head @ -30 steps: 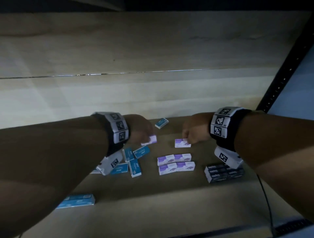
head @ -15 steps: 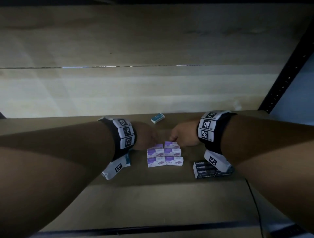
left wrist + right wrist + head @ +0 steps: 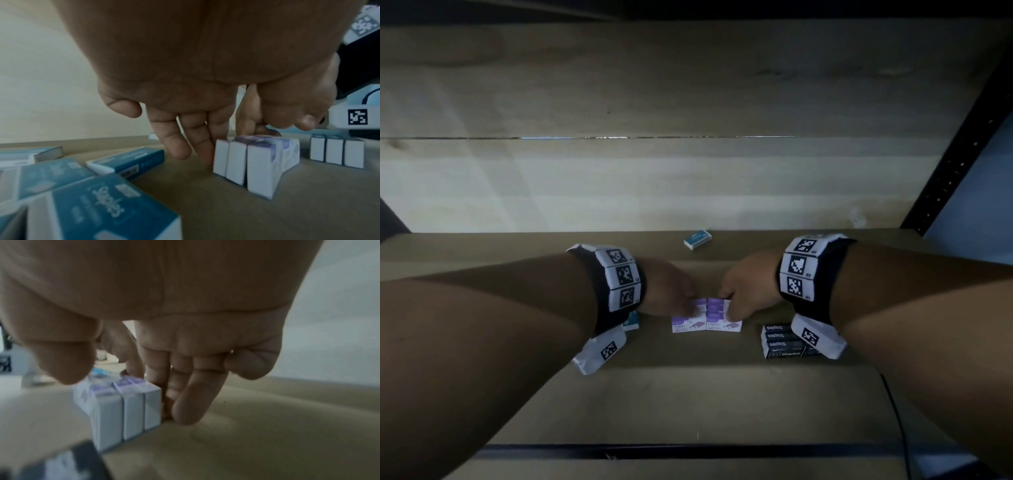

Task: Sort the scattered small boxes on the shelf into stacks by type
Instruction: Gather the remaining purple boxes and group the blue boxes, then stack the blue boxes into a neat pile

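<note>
Brown shelf board fills the lower half of the head view, with a pale back wall above it. Nearest, at lower right, black staple boxes stand packed side by side, partly covered by the right wrist's tagged band. At centre, the purple boxes are gathered into one tight block. The left hand and right hand close on this block from either side. In the left wrist view, the left hand's fingers are straight and together, touching the block's end. In the right wrist view, the right hand's fingers lie straight against the opposite end. This looks like squaring the purple boxes into a neat group. Teal boxes lie loose and unsorted at lower left of the left wrist view; the head view hides most of them under the left forearm. Farthest, one teal box sits alone near the wall. How many layers the purple block has is hard to tell.
</note>
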